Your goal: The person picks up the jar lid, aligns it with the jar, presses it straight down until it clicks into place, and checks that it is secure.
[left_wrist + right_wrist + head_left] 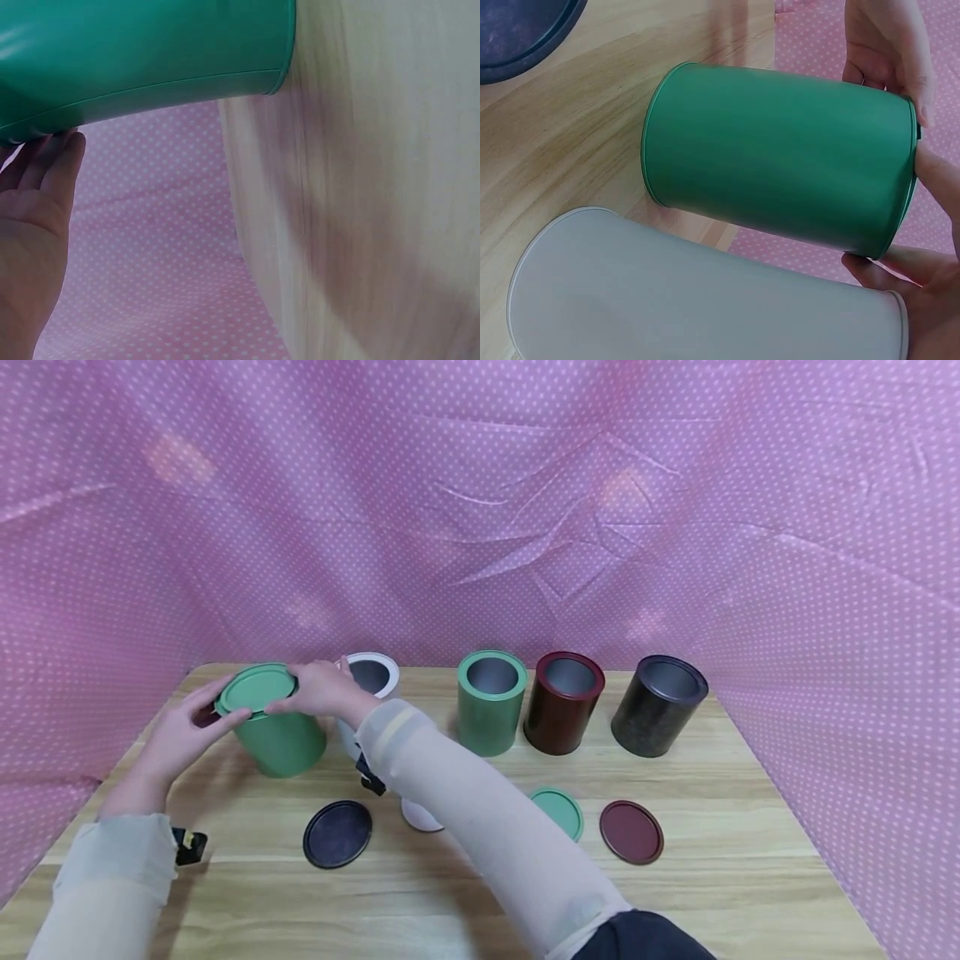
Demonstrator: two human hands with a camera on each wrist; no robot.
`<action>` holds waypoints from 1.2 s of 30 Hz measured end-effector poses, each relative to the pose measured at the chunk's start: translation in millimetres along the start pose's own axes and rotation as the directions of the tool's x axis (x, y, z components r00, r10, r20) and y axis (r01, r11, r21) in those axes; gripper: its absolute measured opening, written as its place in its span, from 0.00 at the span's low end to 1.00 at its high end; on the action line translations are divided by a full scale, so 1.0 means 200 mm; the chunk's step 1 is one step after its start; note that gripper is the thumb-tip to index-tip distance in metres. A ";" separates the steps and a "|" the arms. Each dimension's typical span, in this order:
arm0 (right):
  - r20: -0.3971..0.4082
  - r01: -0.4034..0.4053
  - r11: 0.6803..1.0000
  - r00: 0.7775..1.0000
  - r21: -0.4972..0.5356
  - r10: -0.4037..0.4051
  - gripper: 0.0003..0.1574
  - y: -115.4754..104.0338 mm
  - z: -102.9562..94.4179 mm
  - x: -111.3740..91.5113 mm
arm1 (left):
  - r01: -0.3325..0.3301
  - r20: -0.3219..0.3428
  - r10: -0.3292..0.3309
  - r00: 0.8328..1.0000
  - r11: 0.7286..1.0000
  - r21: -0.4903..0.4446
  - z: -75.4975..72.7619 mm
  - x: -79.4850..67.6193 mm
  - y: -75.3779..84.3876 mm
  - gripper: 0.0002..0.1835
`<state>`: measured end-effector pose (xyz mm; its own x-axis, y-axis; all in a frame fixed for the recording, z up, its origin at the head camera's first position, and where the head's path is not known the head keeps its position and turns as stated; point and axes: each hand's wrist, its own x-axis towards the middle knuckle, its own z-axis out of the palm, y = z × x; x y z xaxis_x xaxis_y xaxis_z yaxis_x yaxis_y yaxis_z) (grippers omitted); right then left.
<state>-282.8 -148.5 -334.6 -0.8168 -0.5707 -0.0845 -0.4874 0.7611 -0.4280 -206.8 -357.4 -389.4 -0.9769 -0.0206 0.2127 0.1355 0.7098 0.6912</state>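
A green canister (281, 745) stands on the table at the far left, with a green lid (258, 688) on its top. My left hand (174, 737) holds it at the rim from the left, thumb in front and fingers behind. From the right, my right hand (322, 689) grips the same rim, its thumb on the lid's edge. In the right wrist view both hands meet the top end of the green canister (780, 157). The left wrist view shows my left fingertips against its side; the thumb is hidden there. Whether the lid sits fully flush I cannot tell.
An open white canister (386, 670) stands beside my right hand, partly covered by it. Further right are a second green canister (491, 718), a dark red one (561, 714) and a black one (652, 718), all uncovered. Black (337, 834), white (422, 816), green (558, 812) and dark red (632, 832) lids lie in front.
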 end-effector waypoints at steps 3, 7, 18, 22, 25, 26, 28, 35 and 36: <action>0.004 -0.001 1.000 1.000 -0.001 0.001 0.46 0.00 0.00 0.00 | 0.001 0.007 -0.001 1.000 1.000 0.001 0.00 0.00 0.00 0.37; 0.003 0.003 1.000 1.000 0.006 -0.003 0.46 0.01 0.01 0.00 | -0.005 0.019 0.005 1.000 1.000 0.005 -0.01 0.01 0.00 0.37; -0.004 -0.022 1.000 1.000 0.018 0.022 0.43 0.03 0.01 0.06 | 0.061 0.138 -0.066 0.988 0.997 0.038 -0.05 0.10 -0.01 0.40; -0.007 -0.026 0.999 1.000 0.034 0.026 0.42 0.03 0.00 0.06 | 0.065 0.142 -0.071 0.987 0.997 0.046 -0.06 0.12 -0.02 0.40; -0.012 -0.024 0.999 1.000 0.039 0.025 0.42 0.03 0.01 0.07 | 0.069 0.147 -0.074 0.986 0.997 0.038 -0.06 0.12 -0.02 0.40; -0.014 -0.023 0.999 1.000 0.040 0.024 0.42 0.04 0.01 0.07 | 0.071 0.152 -0.075 0.986 0.997 0.030 -0.05 0.13 -0.02 0.40; -0.017 -0.021 0.999 1.000 0.038 0.022 0.42 0.04 0.01 0.07 | 0.077 0.165 -0.079 0.983 0.997 0.016 -0.05 0.13 -0.02 0.40; -0.022 -0.014 0.999 1.000 0.029 0.015 0.41 0.04 0.01 0.10 | 0.106 0.217 -0.099 0.971 0.994 -0.022 -0.08 0.16 -0.03 0.41; -0.022 -0.017 0.999 1.000 0.028 0.017 0.41 0.04 0.01 0.10 | 0.107 0.220 -0.100 0.970 0.994 -0.023 -0.08 0.16 -0.03 0.41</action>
<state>-303.3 -153.7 -341.0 -0.8317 -0.5505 -0.0724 -0.4649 0.7617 -0.4513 -235.9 -373.6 -376.4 -0.9978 0.0641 -0.0146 0.0335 0.6874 0.7255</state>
